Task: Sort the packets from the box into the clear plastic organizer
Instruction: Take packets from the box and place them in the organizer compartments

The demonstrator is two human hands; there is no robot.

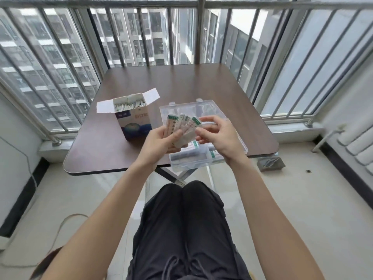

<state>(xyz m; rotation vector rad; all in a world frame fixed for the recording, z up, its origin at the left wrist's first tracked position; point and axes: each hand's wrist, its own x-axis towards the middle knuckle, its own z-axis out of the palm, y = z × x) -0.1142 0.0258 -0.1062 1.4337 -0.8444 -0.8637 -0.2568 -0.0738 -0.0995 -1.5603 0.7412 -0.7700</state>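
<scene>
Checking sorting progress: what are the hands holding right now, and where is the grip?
The left hand holds a fan of packets by their lower ends. The right hand pinches the rightmost packet's edge.

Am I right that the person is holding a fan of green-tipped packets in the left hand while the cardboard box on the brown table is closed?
Not quite: the white and blue cardboard box is open, flaps spread, with more packets standing inside, as the head view shows. The rest holds: the left hand grips a fan of green-tipped packets above the brown table.
</scene>
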